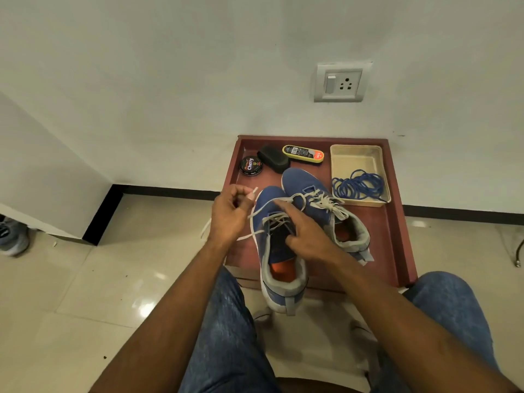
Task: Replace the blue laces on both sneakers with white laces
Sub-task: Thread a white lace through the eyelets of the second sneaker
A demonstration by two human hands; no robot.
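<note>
- Seated over a red-brown tray (397,239) against a white wall, both sneakers on it and white lacing under way
- Left hand (226,219) raised beside the toe of the near sneaker (272,251), fingers curled, pinching the white lace (262,209) just below its stiff tip, which pokes up past the fingertips
- Lace running slack from that pinch across the blue toe and down into the eyelet rows; a second loose length trailing off the sneaker's left side toward the floor
- Right hand (306,236) laid over the tongue and eyelets, index finger out along the lacing, remaining fingers curled at the sneaker's opening; whether those grip the upper, impossible to tell
- Far sneaker (320,205) just beside the near one, already criss-crossed in white, untouched by either hand
- Blue laces (358,185) coiled in a beige tub (357,160) at the tray's right, well apart from both hands
- Polish tin (250,165), black sponge (272,158) and yellow-rimmed shine case (303,153) lined up at the tray's back edge
- Judged light, limp and easily twisted, the lace best taken at the hard tip for threading; soft knit upper likely to give, so best steadied near the eyelets
</note>
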